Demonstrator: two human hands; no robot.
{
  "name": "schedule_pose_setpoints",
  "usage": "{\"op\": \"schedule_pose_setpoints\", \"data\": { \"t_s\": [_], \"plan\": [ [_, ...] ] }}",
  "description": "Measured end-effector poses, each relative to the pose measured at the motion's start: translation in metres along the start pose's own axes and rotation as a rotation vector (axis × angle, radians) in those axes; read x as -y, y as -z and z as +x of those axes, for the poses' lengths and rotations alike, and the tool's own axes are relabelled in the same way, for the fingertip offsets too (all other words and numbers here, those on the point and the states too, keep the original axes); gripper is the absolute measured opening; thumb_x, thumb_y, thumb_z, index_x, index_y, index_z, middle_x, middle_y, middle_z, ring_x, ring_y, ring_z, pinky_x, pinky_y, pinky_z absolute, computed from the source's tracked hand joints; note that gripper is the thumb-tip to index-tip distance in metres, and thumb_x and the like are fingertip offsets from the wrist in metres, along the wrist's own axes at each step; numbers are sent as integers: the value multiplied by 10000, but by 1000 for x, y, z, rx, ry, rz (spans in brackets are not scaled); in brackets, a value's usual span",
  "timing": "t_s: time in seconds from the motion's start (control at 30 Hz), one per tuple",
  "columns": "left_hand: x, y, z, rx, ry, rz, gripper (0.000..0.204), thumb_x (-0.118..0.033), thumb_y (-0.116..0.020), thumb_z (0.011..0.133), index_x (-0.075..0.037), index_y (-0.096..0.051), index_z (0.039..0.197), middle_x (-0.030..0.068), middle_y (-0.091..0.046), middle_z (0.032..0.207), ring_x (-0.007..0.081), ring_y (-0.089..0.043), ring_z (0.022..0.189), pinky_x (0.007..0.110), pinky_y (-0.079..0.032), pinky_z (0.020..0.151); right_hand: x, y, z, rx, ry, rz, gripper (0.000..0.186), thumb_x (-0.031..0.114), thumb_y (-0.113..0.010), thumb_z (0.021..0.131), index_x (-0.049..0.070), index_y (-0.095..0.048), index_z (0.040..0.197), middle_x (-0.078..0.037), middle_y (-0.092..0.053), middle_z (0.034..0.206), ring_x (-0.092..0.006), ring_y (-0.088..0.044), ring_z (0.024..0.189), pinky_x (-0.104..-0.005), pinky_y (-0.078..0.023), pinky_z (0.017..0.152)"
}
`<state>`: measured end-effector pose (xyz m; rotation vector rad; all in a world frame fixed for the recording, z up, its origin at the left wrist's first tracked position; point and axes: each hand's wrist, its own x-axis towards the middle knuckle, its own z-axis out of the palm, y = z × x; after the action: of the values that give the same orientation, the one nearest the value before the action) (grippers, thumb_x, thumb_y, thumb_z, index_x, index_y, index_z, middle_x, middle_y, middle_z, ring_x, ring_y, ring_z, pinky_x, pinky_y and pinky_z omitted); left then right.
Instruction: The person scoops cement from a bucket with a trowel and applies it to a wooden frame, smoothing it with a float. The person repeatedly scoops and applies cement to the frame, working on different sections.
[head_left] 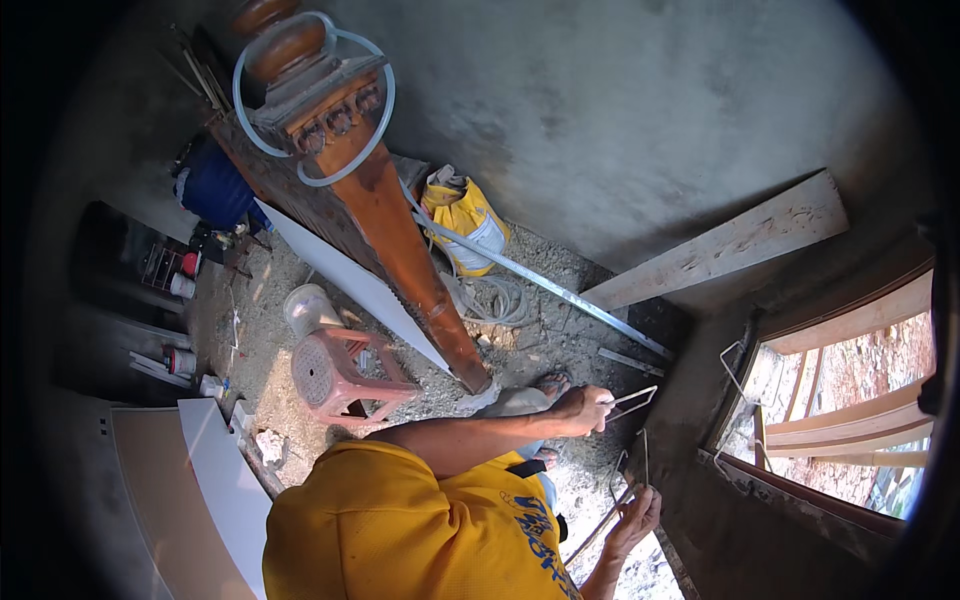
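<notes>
A dark wall [700,510] runs just beyond both hands, and the window frame [800,490] set in it opens to the right, with a thin bent wire [737,375] standing out at its corner. Above, a long plank [725,240] leans at a slant, and a metal strip [560,292] runs down toward the dark corner, its lower end near the hands. Bare rubble floor [540,335] lies between that strip and the wooden post [400,250], whose foot comes down near the left forearm; the pink stool [315,372] stands well apart, behind that arm.

The left arm reaches out nearly level across the view, and the left hand [583,411] is closed around one end of a bent rod [636,394], whose angled end points to the wall. The right forearm rises from the lower edge; the right hand [635,515] pinches a thin upright rod [646,460], fingers curled narrow. The hands are apart, the rods between them and the wall.
</notes>
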<state>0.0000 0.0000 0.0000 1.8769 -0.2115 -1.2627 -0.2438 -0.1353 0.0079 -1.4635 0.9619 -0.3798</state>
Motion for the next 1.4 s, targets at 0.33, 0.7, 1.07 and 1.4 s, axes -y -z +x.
{"op": "schedule_pose_setpoints", "data": {
  "t_s": [0.33, 0.7, 1.07, 1.4],
  "plan": [
    [-99, 106, -38, -128, -264, 68, 242, -231, -562, 1038, -6, -635, 1089, 81, -736, 804, 148, -599, 544, 331, -491, 530, 67, -33, 56, -26, 46, 164, 429, 425, -525, 1090, 33, -660, 982, 53, -472, 713, -37, -420, 583, -223, -399, 515],
    [-60, 77, 31, 39, -227, -333, 263, -252, -642, 1044, -57, -564, 1202, 90, -714, 1109, 125, -631, 897, 273, -493, 827, 77, -111, 137, 85, -96, 314, 307, 317, -605, 1071, 16, -566, 1109, -35, -623, 943, -104, -610, 858, -289, -531, 796],
    [-34, -19, 83, 79, 69, -692, 161, -210, -592, 1064, -96, -480, 1084, 86, -672, 907, 180, -668, 734, 308, -568, 693, 50, -101, 70, 212, 232, -313, 425, 356, -617, 1029, 18, -642, 1286, -224, -572, 1229, -420, -523, 1210, -492, -431, 1019],
    [4, -8, 91, 50, 145, -762, 168, -209, -611, 1063, -56, -641, 1126, 14, -612, 823, 90, -536, 662, 248, -466, 617, -65, 3, -56, -505, -396, 190, 365, 186, -661, 1034, -52, -623, 1307, -71, -684, 1071, -158, -649, 955, -283, -535, 861]
  ]
}}
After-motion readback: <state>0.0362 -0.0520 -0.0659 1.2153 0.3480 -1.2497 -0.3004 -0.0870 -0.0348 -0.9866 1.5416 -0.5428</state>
